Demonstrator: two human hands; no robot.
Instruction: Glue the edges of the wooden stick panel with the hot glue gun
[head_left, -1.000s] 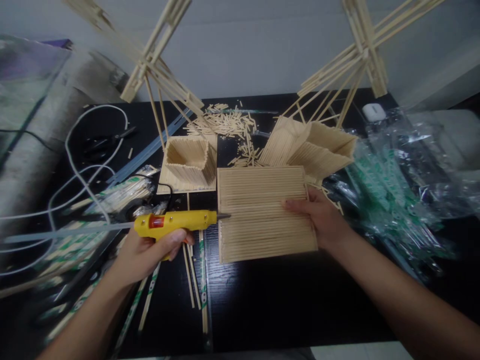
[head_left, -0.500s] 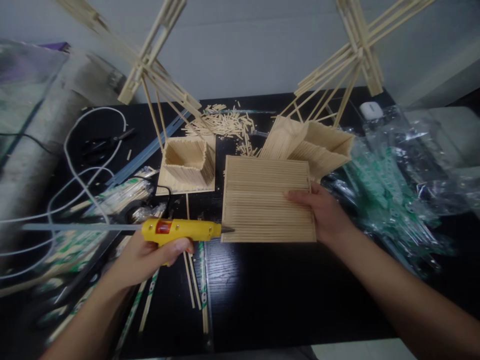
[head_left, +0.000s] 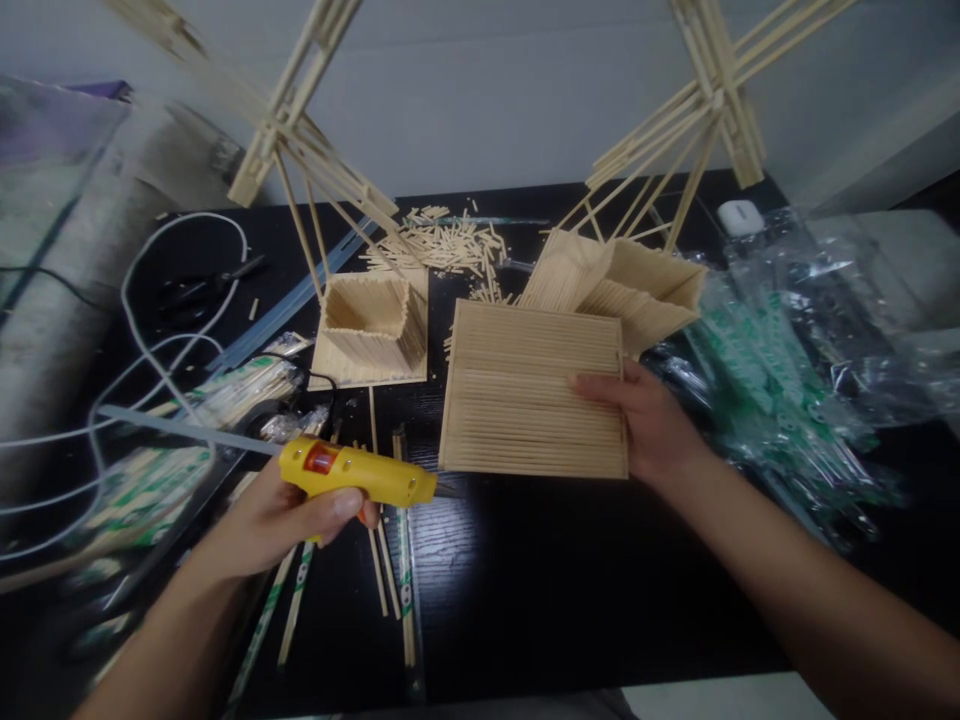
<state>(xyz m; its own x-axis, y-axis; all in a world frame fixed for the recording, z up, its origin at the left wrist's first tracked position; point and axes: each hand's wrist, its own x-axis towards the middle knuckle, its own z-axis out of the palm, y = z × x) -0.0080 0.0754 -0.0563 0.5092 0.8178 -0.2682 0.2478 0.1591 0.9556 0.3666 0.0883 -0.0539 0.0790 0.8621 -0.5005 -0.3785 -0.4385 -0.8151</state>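
My left hand (head_left: 319,515) is wrapped round a yellow hot glue gun (head_left: 375,475), whose nozzle points right and slightly down. A long pale glue stick (head_left: 187,427) juts from its rear. In my right hand (head_left: 652,415) is a flat panel of wooden sticks (head_left: 532,390), pinched at its right edge with the thumb on the face. The nozzle sits just below the panel's lower left corner, apart from it. Behind lie a square stick box on a base (head_left: 371,325) at the left and a tilted stick box (head_left: 645,285) at the right.
Tall stick frames (head_left: 274,130) rise at the back. Short cut sticks (head_left: 450,245) lie heaped between the boxes. Scissors (head_left: 210,288), a white cable (head_left: 127,290) and packaged sticks (head_left: 150,490) crowd the left. Plastic wrappers (head_left: 787,380) cover the right side of the black table (head_left: 570,590).
The glue gun has tilted, its nozzle moving down and left off the panel's face, while its glue stick's rear end rose. The panel has shifted slightly up and tilted a little.
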